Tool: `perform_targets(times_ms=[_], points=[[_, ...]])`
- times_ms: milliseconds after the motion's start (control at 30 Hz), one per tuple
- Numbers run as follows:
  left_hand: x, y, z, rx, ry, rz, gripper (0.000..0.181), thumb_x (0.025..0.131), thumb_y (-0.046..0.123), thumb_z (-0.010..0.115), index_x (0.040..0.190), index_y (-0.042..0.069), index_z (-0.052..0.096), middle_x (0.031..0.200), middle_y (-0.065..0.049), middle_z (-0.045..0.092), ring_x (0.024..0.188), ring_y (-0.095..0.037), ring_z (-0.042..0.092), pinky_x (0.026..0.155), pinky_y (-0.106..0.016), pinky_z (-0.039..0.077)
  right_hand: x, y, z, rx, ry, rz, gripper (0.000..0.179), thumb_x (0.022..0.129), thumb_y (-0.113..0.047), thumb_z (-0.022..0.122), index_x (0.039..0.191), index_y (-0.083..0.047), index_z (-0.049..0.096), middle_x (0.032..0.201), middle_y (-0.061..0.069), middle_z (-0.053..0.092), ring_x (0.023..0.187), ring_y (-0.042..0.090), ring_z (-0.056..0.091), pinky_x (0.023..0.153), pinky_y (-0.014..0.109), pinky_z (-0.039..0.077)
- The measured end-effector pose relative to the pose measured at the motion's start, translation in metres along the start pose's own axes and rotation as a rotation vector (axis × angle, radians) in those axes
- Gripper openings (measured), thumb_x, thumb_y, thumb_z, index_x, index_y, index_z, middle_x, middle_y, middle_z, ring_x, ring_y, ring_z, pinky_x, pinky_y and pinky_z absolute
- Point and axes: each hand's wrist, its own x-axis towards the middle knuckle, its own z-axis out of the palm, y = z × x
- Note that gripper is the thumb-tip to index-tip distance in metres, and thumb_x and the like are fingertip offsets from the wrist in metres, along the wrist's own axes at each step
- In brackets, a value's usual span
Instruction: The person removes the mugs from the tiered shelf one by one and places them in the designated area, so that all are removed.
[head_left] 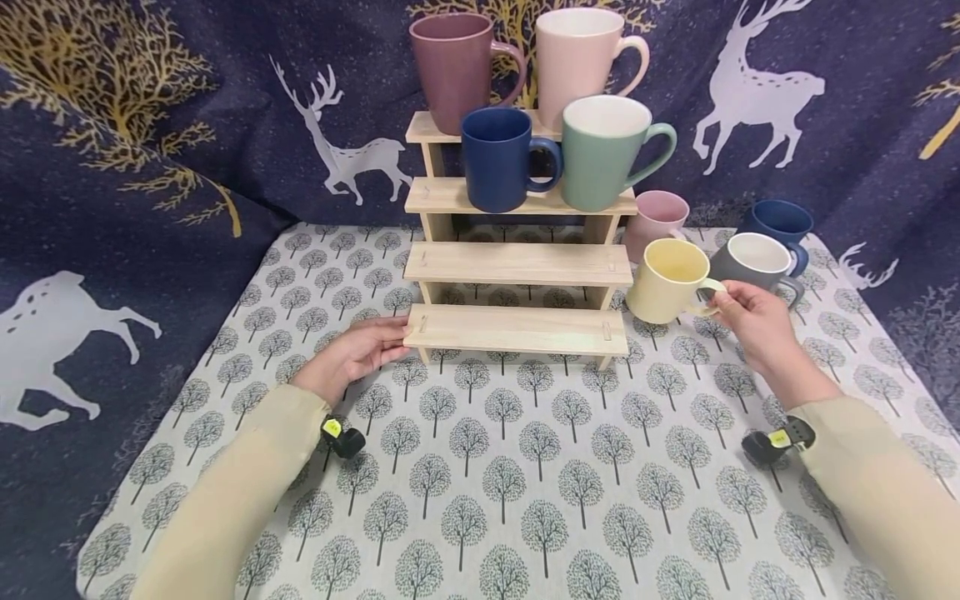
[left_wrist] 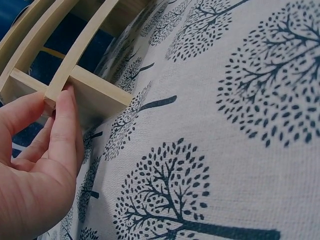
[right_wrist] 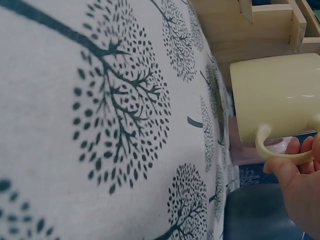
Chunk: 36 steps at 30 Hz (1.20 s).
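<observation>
My right hand (head_left: 753, 321) grips a pale yellow mug (head_left: 670, 282) by its handle, to the right of the wooden tiered rack (head_left: 517, 262). In the right wrist view thumb and fingers close round the handle of the yellow mug (right_wrist: 275, 95), and the mug's body stands off the cloth. My left hand (head_left: 362, 350) pinches the left end of the rack's lowest board, thumb on top and fingers beneath, as the left wrist view shows at the board's corner (left_wrist: 51, 95). Both lower boards are bare. A navy mug (head_left: 495, 162) and a green mug (head_left: 603, 154) stand on the second tier from the top.
On the top tier are a mauve mug (head_left: 453, 75) and a light pink mug (head_left: 573, 62). Right of the rack, a pink mug (head_left: 651, 225), a grey mug (head_left: 750, 262) and a blue mug (head_left: 780, 221) stand on the tree-print cloth (head_left: 502, 483). A deer-print drape (head_left: 225, 100) hangs behind.
</observation>
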Motion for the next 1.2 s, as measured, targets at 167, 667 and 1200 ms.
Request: perform_targets(times_ms=[167,667,1200], points=[[0.001,0.0,0.0,-0.005,0.002,0.005,0.06,0.105,0.0,0.048,0.157,-0.007,0.019,0.089,0.003,0.076,0.079,-0.006,0.075,0.081,-0.011,0.064,0.007,0.002,0.004,-0.047,0.014,0.016,0.041,0.105,0.0,0.048,0.081,-0.027,0.069,0.075,-0.017,0.067,0.074,-0.007,0.063,0.068,0.001,0.057],[0.0,-0.001,0.002,-0.031,0.005,0.007,0.059,0.105,-0.002,0.046,0.157,-0.007,0.019,0.087,0.002,0.076,0.078,-0.008,0.076,0.081,-0.011,0.065,0.025,0.007,0.006,-0.06,0.013,0.075,0.028,0.106,-0.008,0.051,0.086,-0.022,0.065,0.076,-0.016,0.064,0.075,-0.004,0.059,0.067,0.002,0.056],[-0.003,0.0,0.003,-0.02,0.013,0.006,0.06,0.104,-0.001,0.049,0.157,-0.007,0.02,0.088,0.002,0.076,0.08,-0.008,0.076,0.083,-0.011,0.064,0.035,0.01,0.008,-0.075,-0.007,0.096,0.033,0.107,-0.007,0.05,0.084,-0.026,0.065,0.078,-0.016,0.065,0.077,-0.005,0.062,0.07,0.001,0.058]])
